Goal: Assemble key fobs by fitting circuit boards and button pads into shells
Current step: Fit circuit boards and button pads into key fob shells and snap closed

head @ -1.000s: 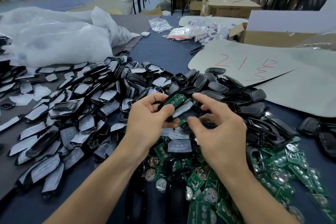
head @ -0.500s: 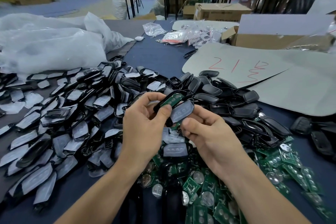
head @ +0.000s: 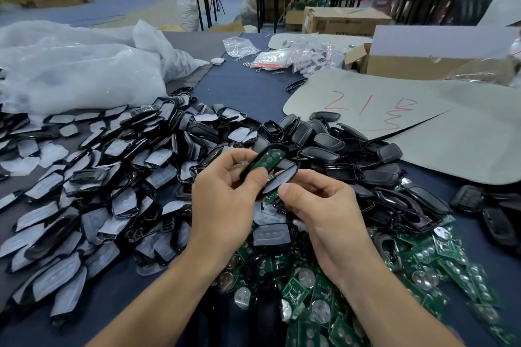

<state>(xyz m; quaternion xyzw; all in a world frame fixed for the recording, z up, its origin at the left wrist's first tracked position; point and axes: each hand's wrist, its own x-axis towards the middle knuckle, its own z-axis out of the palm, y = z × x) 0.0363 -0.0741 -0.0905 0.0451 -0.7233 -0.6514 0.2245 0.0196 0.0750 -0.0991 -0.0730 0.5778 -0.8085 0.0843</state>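
Pinching a black shell (head: 251,167) with a green circuit board (head: 266,160) sitting in it, the left hand (head: 222,205) is holding it tilted at the centre of the view, thumb on its lower end and fingers curled behind. The right hand (head: 324,211) is gripping a second shell half (head: 282,177) with a grey face between thumb and curled fingers, touching the first shell's underside at 4 o'clock. The two hands are working close together above the dark blue worktop (head: 248,93). A heap of shells with grey button pads (head: 98,177) is spreading from 8 to 11 o'clock, plain black shells (head: 338,155) are lying piled at 2 o'clock, and loose green boards (head: 423,262) are lying at 5 o'clock. A grey sheet with red marks (head: 394,110) is lying at 1 o'clock, near a cardboard box (head: 408,65), and a white plastic bag (head: 70,73) is slumping at 10 o'clock.
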